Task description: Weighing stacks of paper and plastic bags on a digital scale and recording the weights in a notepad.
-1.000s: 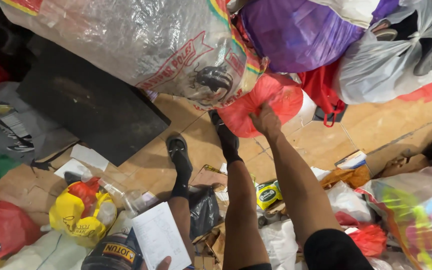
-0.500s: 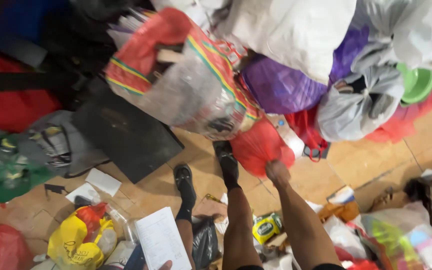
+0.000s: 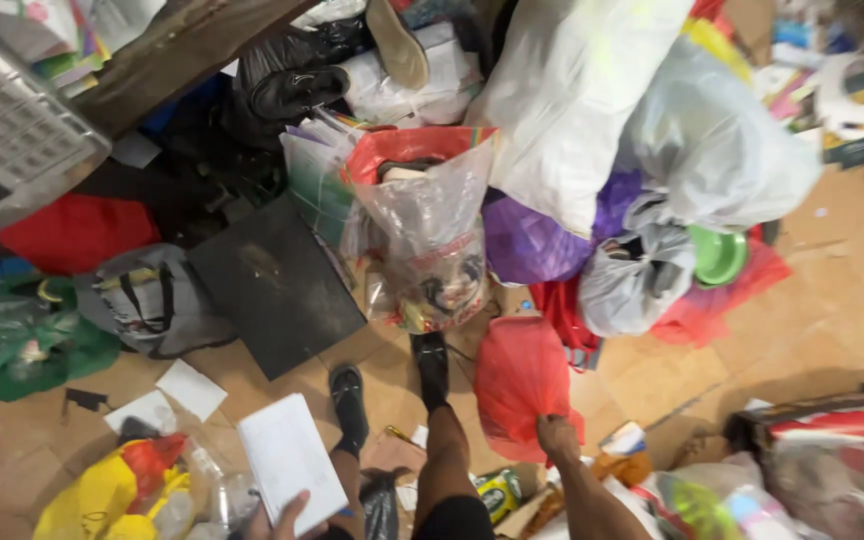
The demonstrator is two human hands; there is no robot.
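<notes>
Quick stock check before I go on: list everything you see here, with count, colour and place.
red bag: one, red plastic, on the floor by the right foot, gripped at its lower edge.
white paper: one, white, bottom centre-left, in the left hand.
clear sack: one, see-through with red rim, upright at centre.
black board: one, black, flat on the floor left of the sack.
white sack: one, white, top centre.
purple bag: one, purple, under the white sack.
grey bags: two or more, grey, right of centre.
green bowl: one, green, right.
yellow bag: one, yellow, bottom left.
left hand: holds the paper.
right hand: grip on the red bag.
</notes>
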